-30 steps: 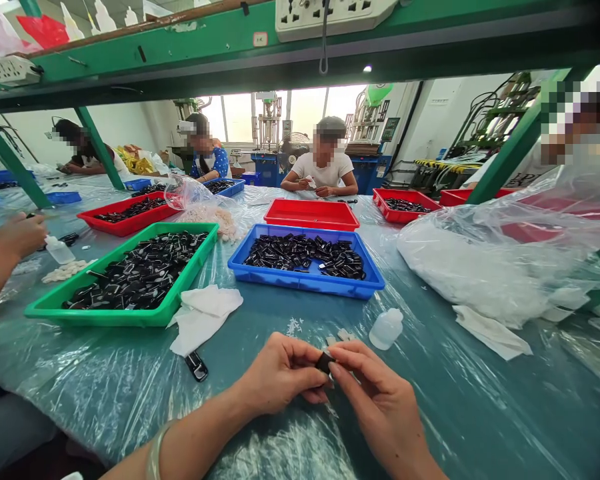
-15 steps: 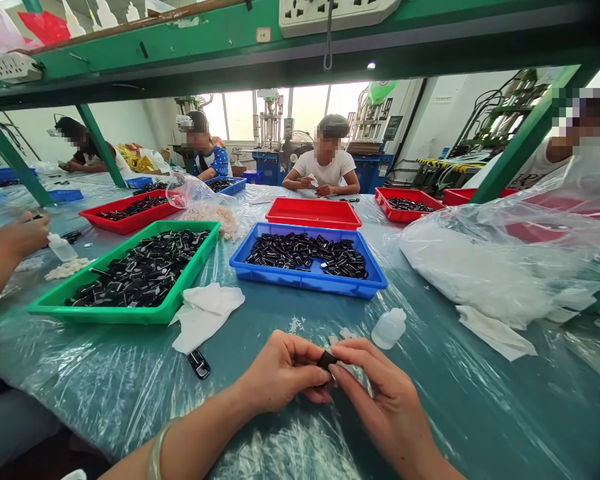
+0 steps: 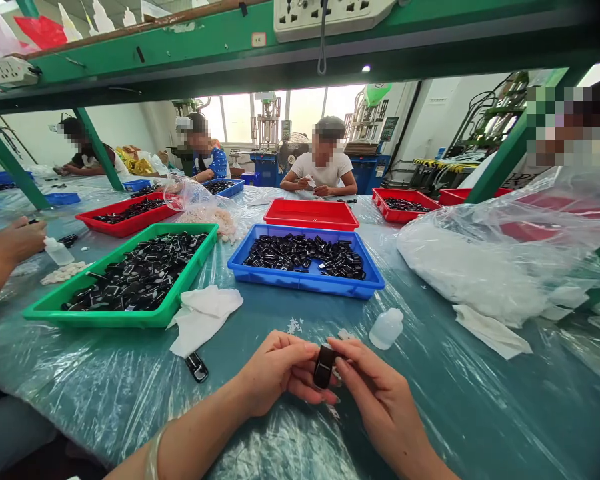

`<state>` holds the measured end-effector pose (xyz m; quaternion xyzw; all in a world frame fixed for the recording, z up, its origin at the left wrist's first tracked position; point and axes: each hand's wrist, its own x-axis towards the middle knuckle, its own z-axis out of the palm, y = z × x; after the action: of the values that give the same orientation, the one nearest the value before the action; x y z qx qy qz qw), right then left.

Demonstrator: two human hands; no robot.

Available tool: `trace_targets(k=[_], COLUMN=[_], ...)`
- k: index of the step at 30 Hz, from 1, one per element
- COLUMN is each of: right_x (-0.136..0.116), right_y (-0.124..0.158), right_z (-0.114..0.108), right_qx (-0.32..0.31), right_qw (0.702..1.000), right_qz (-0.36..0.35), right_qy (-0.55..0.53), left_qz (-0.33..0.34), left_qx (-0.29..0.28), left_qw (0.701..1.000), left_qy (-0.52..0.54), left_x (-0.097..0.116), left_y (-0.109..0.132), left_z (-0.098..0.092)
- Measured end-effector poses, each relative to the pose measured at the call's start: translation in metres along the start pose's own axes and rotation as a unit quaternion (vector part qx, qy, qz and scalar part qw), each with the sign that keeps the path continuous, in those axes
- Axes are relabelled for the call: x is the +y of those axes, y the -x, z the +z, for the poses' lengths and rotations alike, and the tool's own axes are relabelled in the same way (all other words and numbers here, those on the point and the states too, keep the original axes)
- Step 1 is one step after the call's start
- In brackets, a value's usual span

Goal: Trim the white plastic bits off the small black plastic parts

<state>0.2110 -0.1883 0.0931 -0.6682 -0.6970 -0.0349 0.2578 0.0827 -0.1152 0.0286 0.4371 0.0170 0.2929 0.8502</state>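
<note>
My left hand [image 3: 280,373] and my right hand [image 3: 380,393] meet above the sheet-covered table [image 3: 260,413], pinching a small black rectangular plastic part [image 3: 323,366] between their fingertips. Its lower end is partly hidden by my fingers. A similar black piece [image 3: 197,367] lies on the sheet to the left of my left hand. Closer to my right hand stand a small translucent plastic bottle [image 3: 387,329] and a few white scraps [image 3: 345,334]. A silver-coloured bangle [image 3: 153,460] circles my left wrist.
A green tray [image 3: 105,319] and a blue tray [image 3: 305,285] hold heaps of black parts ahead of me, beside a white cloth [image 3: 203,320]. A bulging plastic bag [image 3: 470,273] sits right. A co-worker's hand [image 3: 17,243] is at left; others sit opposite.
The black part has turned and now stands more upright between my fingers, showing more of its face. Both hands have shifted slightly with it.
</note>
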Motion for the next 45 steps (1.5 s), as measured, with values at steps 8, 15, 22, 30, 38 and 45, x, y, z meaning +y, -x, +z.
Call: trace_targets(k=[8,15,22,30,38,45], right_x=[0.001,0.006,0.016,0.016,0.009,-0.001], right_y=[0.002,0.001,-0.002,0.0,-0.004,-0.002], right_z=[-0.001,0.003,0.005,0.004,0.005,0.003], right_qx=[-0.011,-0.038,-0.04,-0.061,-0.066,-0.07], right_qw=[0.999,0.997,0.992,0.988,0.969,0.965], right_qz=[0.03,0.069,0.11,0.134,0.202,0.228], right_qy=[-0.004,-0.025,-0.051,-0.051,-0.123,-0.111], left_qz=[-0.002,0.015,0.095,0.232,0.284,0.311], left_qx=[0.0,0.034,0.162,0.313,0.357,0.375], left_qw=[1.0,0.998,0.982,0.914,0.865,0.833], left_qy=[-0.001,-0.058,0.011,0.117,0.206,0.261], left_x=[0.0,0.0,0.017,0.048,0.054,0.057], left_y=[0.0,-0.002,-0.004,0.011,0.022,0.025], left_z=[-0.001,-0.005,-0.021,-0.067,-0.1,-0.117])
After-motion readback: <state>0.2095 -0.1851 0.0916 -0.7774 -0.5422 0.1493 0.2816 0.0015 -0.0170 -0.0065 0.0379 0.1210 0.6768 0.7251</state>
